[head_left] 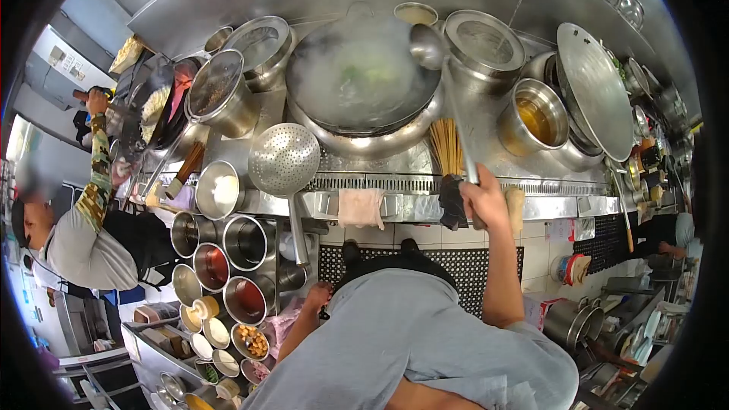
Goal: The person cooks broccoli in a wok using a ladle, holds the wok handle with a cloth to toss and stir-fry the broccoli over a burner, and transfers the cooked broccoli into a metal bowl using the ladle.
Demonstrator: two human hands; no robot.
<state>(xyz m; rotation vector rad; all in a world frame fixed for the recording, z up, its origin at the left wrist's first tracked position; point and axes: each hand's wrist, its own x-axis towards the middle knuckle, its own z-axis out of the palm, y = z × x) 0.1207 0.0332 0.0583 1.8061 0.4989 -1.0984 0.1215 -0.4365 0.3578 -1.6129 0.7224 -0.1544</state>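
My right hand [484, 196] is closed around the handle of a long ladle [427, 47]. The ladle's bowl is over the right rim of a large wok [304, 99], where steam blurs some green food [363, 76]. My left hand [319, 298] hangs low beside my left hip, close to the metal pots; how its fingers are set cannot be made out. Above that hand lies a perforated strainer [284, 158], its handle reaching past the counter edge. A bamboo brush [446, 144] with a dark wrapped end stands left of the ladle handle.
Lidded pots [484, 39] flank the wok. At right are a pot of yellowish liquid [538, 120] and a big tilted wok [596, 91]. Sauce pots [244, 300] and ingredient bowls [250, 342] crowd the lower left. Another person [91, 247] works at the far-left stove. A pink cloth [361, 206] hangs in front.
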